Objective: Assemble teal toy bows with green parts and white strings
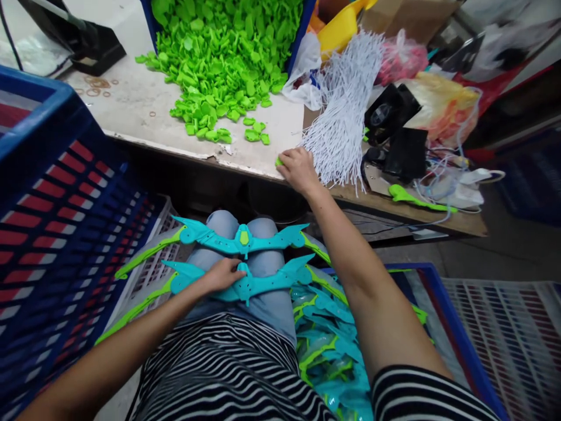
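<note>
Two turquoise toy bows with lime-green limbs lie across my lap, one behind the other. The farther toy bow has a green plastic piece at its centre. My left hand is closed on the nearer toy bow, its fingertips beside the plain turquoise centre. At the table's front edge, my right hand pinches a small green plastic piece, mostly hidden by the fingers. A few loose green pieces lie farther back, in front of a large heap of green pieces spilling from a blue bin.
White strings lie in a bundle right of my right hand. Black devices, bags and cables crowd the table's right side. A blue crate stands at left. More turquoise bows fill a blue crate at my right.
</note>
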`<move>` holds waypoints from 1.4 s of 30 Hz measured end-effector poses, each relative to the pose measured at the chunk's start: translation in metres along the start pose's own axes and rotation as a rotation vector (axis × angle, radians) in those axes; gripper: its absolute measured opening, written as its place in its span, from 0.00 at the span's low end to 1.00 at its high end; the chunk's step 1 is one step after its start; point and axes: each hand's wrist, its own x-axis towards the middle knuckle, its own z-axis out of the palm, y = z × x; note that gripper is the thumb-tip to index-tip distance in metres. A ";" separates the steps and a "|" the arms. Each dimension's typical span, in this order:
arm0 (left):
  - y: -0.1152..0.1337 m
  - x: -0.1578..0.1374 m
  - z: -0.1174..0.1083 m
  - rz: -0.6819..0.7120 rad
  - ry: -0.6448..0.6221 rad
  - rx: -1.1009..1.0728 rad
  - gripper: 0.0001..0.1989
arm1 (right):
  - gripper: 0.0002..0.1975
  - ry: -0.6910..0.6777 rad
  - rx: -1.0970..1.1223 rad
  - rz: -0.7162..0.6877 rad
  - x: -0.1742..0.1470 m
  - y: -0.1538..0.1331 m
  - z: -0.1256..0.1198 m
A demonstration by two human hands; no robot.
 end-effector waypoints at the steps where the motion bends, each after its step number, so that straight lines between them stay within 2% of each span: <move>1: -0.002 0.002 -0.002 0.011 -0.034 -0.075 0.14 | 0.15 0.035 0.034 -0.002 -0.009 -0.009 -0.001; 4: -0.008 0.004 -0.006 -0.028 -0.080 -0.293 0.18 | 0.14 0.090 0.208 -0.095 -0.066 -0.051 0.001; 7: -0.009 0.004 -0.009 -0.133 -0.114 -0.448 0.20 | 0.14 -0.017 0.411 -0.259 -0.150 -0.101 0.013; 10: -0.007 0.004 -0.011 -0.198 -0.161 -0.529 0.20 | 0.12 -0.069 0.482 -0.253 -0.219 -0.135 0.031; 13: -0.006 0.004 -0.012 -0.225 -0.173 -0.546 0.20 | 0.11 -0.033 0.489 -0.223 -0.246 -0.147 0.045; 19: -0.010 0.005 -0.010 -0.229 -0.163 -0.537 0.21 | 0.11 0.018 0.549 -0.229 -0.243 -0.149 0.050; 23: -0.013 0.004 -0.012 -0.152 -0.202 -0.478 0.24 | 0.10 -0.035 0.624 -0.137 -0.245 -0.151 0.049; 26: -0.013 0.002 -0.013 -0.035 -0.241 -0.388 0.26 | 0.09 -0.117 0.672 0.012 -0.244 -0.152 0.051; 28: -0.014 0.001 -0.011 0.032 -0.218 -0.334 0.25 | 0.14 -0.199 0.704 0.134 -0.241 -0.153 0.053; 30: -0.016 0.002 -0.007 0.074 -0.159 -0.284 0.24 | 0.23 -0.290 0.700 0.204 -0.238 -0.154 0.056; 35: -0.023 0.007 -0.001 0.143 -0.065 -0.186 0.20 | 0.32 -0.377 0.580 0.173 -0.233 -0.156 0.053; 37: -0.023 0.008 0.000 0.148 -0.069 -0.170 0.19 | 0.33 -0.470 0.528 0.107 -0.221 -0.151 0.044; 39: -0.022 0.009 0.002 0.143 -0.065 -0.164 0.16 | 0.23 -0.564 0.486 0.015 -0.193 -0.137 0.030; 41: -0.021 0.010 0.006 0.124 -0.053 -0.185 0.15 | 0.12 -0.480 0.462 -0.017 -0.146 -0.118 0.014; 42: -0.021 0.011 0.008 0.106 -0.046 -0.206 0.16 | 0.12 -0.345 0.443 0.013 -0.117 -0.107 0.007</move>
